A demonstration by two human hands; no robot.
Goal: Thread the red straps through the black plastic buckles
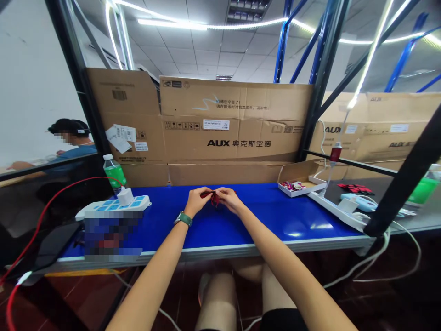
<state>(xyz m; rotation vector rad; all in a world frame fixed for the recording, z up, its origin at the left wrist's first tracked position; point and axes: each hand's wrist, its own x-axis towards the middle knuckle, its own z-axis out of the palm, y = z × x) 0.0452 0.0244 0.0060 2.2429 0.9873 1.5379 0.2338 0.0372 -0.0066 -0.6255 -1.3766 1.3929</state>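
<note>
Over the blue counter (275,216), the left hand (198,201) and right hand (229,199) pinch narrowly together on a small dark-red item (214,197), its exact form too small to tell. A shallow cardboard tray (299,187) of small colourful pieces sits to the right.

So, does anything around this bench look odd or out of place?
Two things stand out. A pixelated block hides the near left part of the blue workbench, so what lies there cannot be seen. Behind it, a white paper label looks half peeled away from the cardboard carton.
</note>
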